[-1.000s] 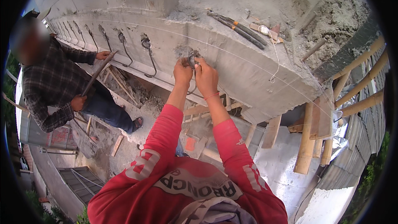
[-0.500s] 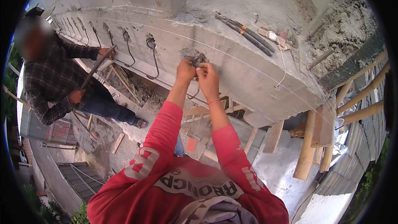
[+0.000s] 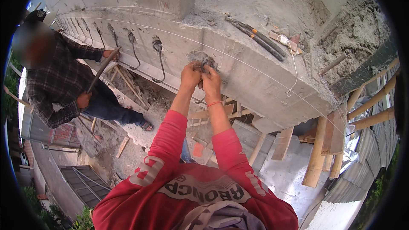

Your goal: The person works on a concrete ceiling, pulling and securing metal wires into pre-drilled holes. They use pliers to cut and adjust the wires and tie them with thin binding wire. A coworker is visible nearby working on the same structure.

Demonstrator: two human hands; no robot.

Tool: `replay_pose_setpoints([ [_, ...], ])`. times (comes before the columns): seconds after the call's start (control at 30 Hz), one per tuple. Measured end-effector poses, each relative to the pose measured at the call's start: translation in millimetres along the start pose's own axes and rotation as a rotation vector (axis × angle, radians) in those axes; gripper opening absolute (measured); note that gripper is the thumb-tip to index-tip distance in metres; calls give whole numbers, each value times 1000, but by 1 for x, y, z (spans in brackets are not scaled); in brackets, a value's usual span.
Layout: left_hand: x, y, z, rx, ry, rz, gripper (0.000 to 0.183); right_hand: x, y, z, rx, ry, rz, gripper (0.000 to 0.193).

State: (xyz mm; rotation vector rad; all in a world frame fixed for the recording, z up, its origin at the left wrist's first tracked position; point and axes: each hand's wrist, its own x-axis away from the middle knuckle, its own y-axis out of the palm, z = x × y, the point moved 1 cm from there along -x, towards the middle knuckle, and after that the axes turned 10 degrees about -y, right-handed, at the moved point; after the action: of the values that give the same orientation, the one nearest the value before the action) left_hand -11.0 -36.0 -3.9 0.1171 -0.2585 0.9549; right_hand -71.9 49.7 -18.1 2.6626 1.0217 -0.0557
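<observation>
Both my arms reach forward to a rough recess in the grey concrete beam (image 3: 255, 85). A hooked steel rod (image 3: 205, 62) sits at that recess, its lower end hanging beneath my hands. My left hand (image 3: 191, 76) is closed, fingers curled around the hook's left side. Close against it, my right hand (image 3: 211, 83) is closed too, thumb and fingers pinching the rod. My fingers hide most of the hook. Left of my hands, another hooked rod (image 3: 159, 59) hangs from its own hole in the beam face, with several more farther along.
A long-handled cutter (image 3: 257, 38) and a white string spool (image 3: 283, 39) lie on the beam top. A string (image 3: 170, 31) runs along the beam face. At left a person (image 3: 64, 72) holds a dark bar (image 3: 102, 69). Wooden planks (image 3: 317, 155) stand below right.
My fingers have shifted around the hook, and more of its curve shows above them. My right hand has lowered slightly. The view has moved a little; the person at left stays nearly still.
</observation>
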Motion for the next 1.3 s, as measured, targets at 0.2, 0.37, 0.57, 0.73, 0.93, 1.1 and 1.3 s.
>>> replay_pose_setpoints([
  [0.2, -36, -16, -6, -418, 90, 126, 35, 2, 7, -12, -39, 133, -71, 59],
  [0.37, -17, -14, 2, -39, -126, -45, 35, 10, 9, -6, -167, 118, 26, 60],
  [0.57, -17, -14, -6, -360, 113, 80, 42, 10, 14, -13, -118, 132, 39, 56],
  [0.73, -35, -13, 11, -307, -59, -82, 46, 8, 10, 1, 160, -23, 22, 54],
  [0.93, -9, -22, 49, -236, -287, -251, 53, 7, -11, -21, 588, -186, -102, 50],
  [1.1, -11, -27, 46, -214, -327, -238, 59, 6, -12, -29, -446, 345, -42, 51],
  [1.3, -15, -24, 36, -348, -114, -166, 50, 4, 2, -10, -386, 291, 89, 51],
])
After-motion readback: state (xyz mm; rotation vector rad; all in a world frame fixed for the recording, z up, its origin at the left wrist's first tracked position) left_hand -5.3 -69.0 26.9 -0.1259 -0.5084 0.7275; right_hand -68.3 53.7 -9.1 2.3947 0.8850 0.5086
